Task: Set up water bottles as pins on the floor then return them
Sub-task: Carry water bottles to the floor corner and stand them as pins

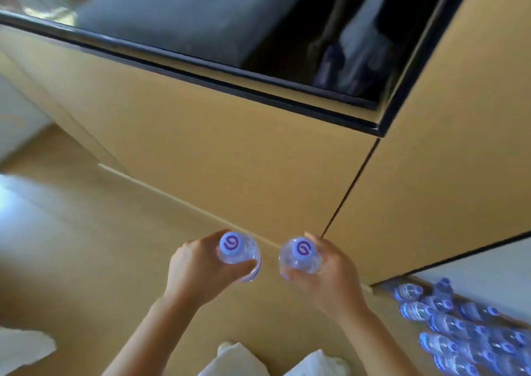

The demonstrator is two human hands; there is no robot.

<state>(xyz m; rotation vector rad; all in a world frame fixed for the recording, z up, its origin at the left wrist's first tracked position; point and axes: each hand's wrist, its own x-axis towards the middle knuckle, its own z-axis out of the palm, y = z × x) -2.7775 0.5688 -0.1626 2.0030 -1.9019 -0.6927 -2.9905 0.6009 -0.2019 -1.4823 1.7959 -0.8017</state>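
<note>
Each hand — left hand (201, 263), right hand (324, 266) — grips one water bottle (238, 253) upright left of the bottle pile (459, 327); next, stand both on the floor (115, 260).

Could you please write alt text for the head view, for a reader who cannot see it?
Seen from above, the left hand and right hand each hold an upright bottle by its neck: left bottle, right bottle. Below is a wooden floor beside a cabinet; more bottles lie at lower right.
</note>
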